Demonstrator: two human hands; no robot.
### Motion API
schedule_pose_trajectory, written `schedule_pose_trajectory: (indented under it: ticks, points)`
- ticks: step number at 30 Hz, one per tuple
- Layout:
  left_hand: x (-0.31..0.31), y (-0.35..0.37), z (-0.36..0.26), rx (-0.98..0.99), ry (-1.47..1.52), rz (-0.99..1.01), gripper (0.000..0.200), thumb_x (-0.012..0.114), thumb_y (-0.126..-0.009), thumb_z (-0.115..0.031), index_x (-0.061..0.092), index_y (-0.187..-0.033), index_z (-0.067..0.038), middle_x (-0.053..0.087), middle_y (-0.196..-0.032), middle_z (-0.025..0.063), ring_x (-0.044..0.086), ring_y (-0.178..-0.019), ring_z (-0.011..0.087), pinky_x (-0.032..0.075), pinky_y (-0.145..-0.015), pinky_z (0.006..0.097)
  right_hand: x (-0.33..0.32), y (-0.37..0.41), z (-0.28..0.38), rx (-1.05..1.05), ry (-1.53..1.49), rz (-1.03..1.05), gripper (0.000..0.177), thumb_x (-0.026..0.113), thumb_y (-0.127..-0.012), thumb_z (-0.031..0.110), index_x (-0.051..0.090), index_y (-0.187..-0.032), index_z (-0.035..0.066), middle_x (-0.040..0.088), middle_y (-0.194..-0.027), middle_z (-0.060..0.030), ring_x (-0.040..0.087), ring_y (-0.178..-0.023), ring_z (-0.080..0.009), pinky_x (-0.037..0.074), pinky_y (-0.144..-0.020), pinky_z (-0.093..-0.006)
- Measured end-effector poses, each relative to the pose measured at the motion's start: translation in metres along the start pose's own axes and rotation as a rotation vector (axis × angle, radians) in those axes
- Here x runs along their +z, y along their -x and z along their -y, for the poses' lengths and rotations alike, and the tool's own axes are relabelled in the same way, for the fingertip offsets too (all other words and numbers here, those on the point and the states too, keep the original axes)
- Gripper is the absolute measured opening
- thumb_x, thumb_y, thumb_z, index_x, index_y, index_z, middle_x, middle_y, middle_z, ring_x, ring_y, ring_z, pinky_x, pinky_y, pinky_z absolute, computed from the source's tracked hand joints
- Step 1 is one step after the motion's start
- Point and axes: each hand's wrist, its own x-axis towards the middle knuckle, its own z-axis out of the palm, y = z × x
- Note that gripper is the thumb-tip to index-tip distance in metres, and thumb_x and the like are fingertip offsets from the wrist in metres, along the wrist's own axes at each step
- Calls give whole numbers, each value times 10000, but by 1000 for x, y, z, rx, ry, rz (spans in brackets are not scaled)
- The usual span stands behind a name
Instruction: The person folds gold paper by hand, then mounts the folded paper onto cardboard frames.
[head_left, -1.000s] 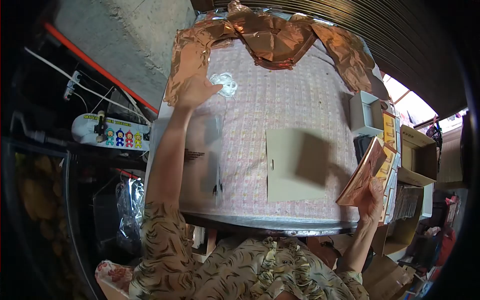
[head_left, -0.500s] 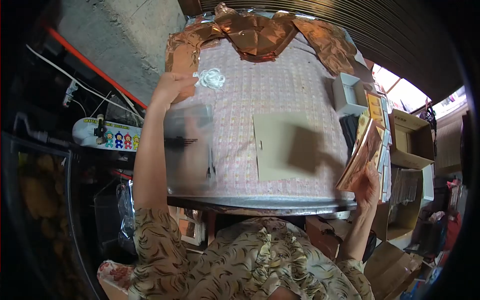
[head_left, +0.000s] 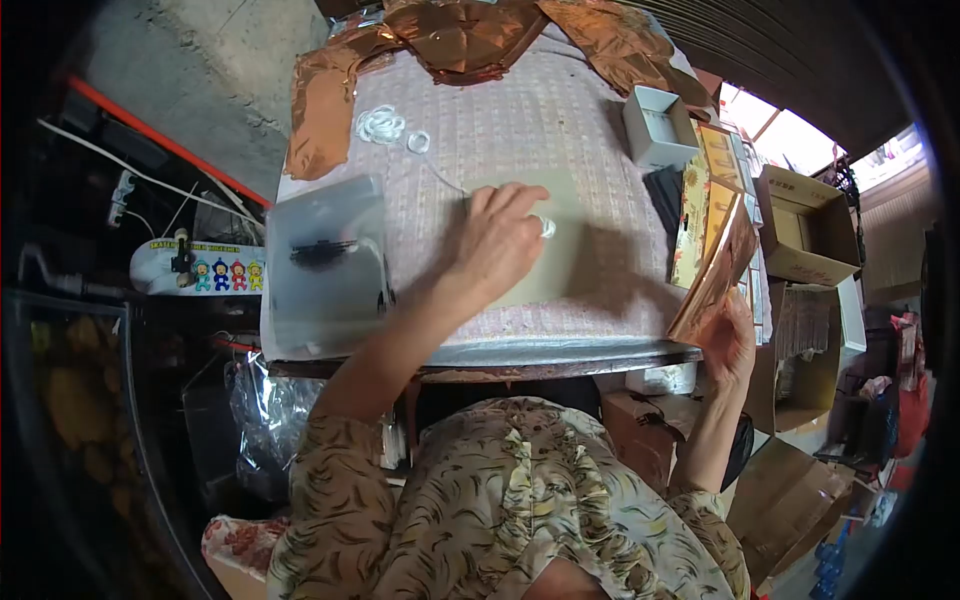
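Note:
My left hand (head_left: 500, 242) is over the beige card (head_left: 565, 270) on the table, its fingers bent and pressed together. A small white cord loop (head_left: 548, 228) shows at its fingertips, partly hidden by them. A thin white strand runs from near the hand toward the upper left. Farther up lie a pile of white cord loops (head_left: 380, 125) and one separate ring (head_left: 419, 142). At the table's right edge my right hand (head_left: 733, 338) grips a tilted stack of copper-coloured foil sheets (head_left: 722, 262).
A translucent plastic folder (head_left: 325, 285) lies at the left. Crumpled copper foil (head_left: 470, 40) spans the far edge. A small white box (head_left: 661, 128), a dark item (head_left: 664, 195) and patterned cards (head_left: 692, 220) sit at the right. Beyond the table stands an open cardboard box (head_left: 806, 225).
My left hand has moved from the pile of loops down and right to the beige card, bringing a white loop. A single ring now lies beside the pile. The right hand keeps the foil sheets.

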Motion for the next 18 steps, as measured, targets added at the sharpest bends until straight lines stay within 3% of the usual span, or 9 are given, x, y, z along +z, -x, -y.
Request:
schedule_pose_trajectory:
  ticks: [3,5,7,10,11,12,15,17,18]
  points:
    - [19,8,-13,-39,-10,-12,116,739,-800,-135,770,-812,-23,631,-1318,73,528,-1253,224,374,-1050,416,-13,2,2,-1,-34,12,142,711,-937,41,675,-1074,31,719,-979,-14,682,-862,-88,539,-811,-214]
    - [14,15,-15,-48,63,-13,131,752,-793,-147,771,-838,-25,630,-1324,81,549,-1238,251,398,-1041,444,-13,5,3,-5,-4,62,121,713,-943,61,676,-1057,38,718,-970,-11,677,-870,-89,534,-826,-229]
    - [3,22,-11,-100,98,-97,134,758,-797,-140,771,-892,-46,656,-1278,105,599,-1171,284,456,-989,455,-4,7,1,-20,23,-42,99,713,-952,85,672,-1032,44,709,-948,-5,666,-869,-83,527,-828,-243]
    - [4,33,59,-239,158,-236,170,755,-825,-152,768,-967,-60,688,-1159,111,644,-1071,304,508,-915,453,-7,4,1,-4,30,39,92,711,-955,79,666,-1028,46,702,-942,-2,660,-876,-77,528,-836,-250]
    - [-12,28,80,-127,-26,-281,169,752,-845,-157,774,-994,-81,687,-1038,99,655,-979,295,522,-854,441,-11,2,1,2,33,47,95,707,-956,74,664,-1036,45,703,-950,-4,660,-879,-74,528,-835,-243]
    - [-14,27,105,-268,-52,-287,123,744,-833,-132,783,-940,-85,673,-1003,71,639,-973,282,506,-858,439,-13,1,-1,4,33,46,95,707,-956,74,664,-1036,45,703,-950,-4,660,-879,-74,528,-835,-243]
    - [-26,11,123,-255,-143,-236,61,733,-817,-106,781,-854,-96,675,-1021,37,622,-1012,250,473,-894,409,-9,-1,-4,12,4,87,105,695,-964,63,652,-1058,41,696,-956,0,662,-880,-71,528,-830,-229]
    - [-21,3,130,3,-151,-64,46,725,-811,-99,771,-804,-100,674,-1037,5,605,-1065,208,428,-943,394,9,0,-8,-4,26,-62,114,685,-971,60,641,-1075,40,680,-940,9,653,-853,-70,528,-809,-221]
    - [-19,0,133,-2,-146,-63,46,725,-811,-99,771,-804,-100,674,-1037,5,605,-1065,208,428,-943,394,15,0,-8,-1,32,-65,114,685,-971,60,641,-1075,40,680,-940,9,653,-853,-70,528,-809,-221]
